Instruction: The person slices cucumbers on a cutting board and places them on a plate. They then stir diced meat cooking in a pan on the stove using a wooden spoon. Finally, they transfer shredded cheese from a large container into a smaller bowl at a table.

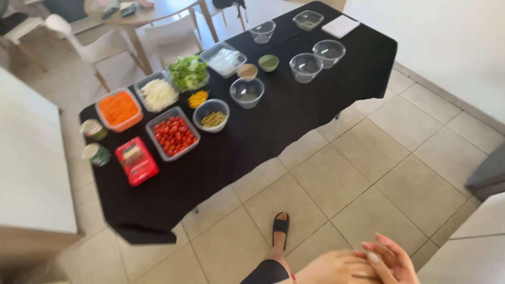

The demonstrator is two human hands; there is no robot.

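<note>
Both hands are empty and pressed together at the near edge of the view — the right hand lies over the left hand, fingers loosely spread, clamped on nothing. They hang well apart from the table, which stands to the far left under a black cloth, with tiled floor between. One foot in a black sandal shows on the tiles just beyond the hands.

On the cloth, the filled dishes sit at the left end: a tub of cherry tomatoes, a tub of grated carrot, a tub of something white and shredded, a tub of green leaves, a small heap of yellow bits and a glass bowl of greenish pieces. A red packet and two tins lie at the near left corner. Empty glass bowls stand towards the far right end, beside a white napkin or pad.

By my reading nothing is in hand yet — the person stands back from the spread, so this looks like the moment before any handling. A next move would call for stepping in close to the table and parting the hands, since nothing is within reach from here.
</note>
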